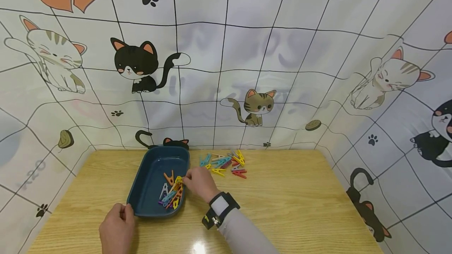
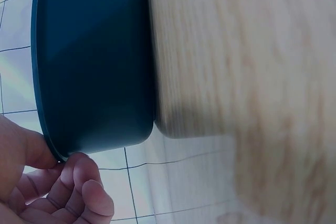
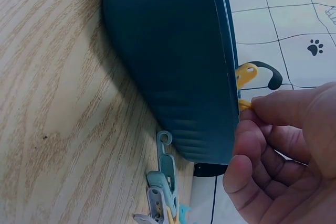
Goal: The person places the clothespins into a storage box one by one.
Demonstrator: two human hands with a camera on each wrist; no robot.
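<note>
A dark blue tray point(image 1: 144, 191) with raised walls stands on the wooden table, left of its middle. Several coloured clothespins point(image 1: 170, 195) lie heaped against its right inner side. My left hand point(image 1: 118, 224) pinches the tray's near left corner, thumb and fingers on the rim, as the left wrist view also shows. At the right rim, my right hand point(image 1: 200, 182) pinches a yellow clothespin point(image 3: 245, 104) between thumb and forefinger. Most of that clothespin is hidden behind the tray wall in the right wrist view.
A loose pile of clothespins point(image 1: 222, 162), blue, yellow, red and grey, lies on the table point(image 1: 282, 199) right of the tray. Behind the table hangs a white sheet point(image 1: 201, 89) with cat pictures and a grid of lines.
</note>
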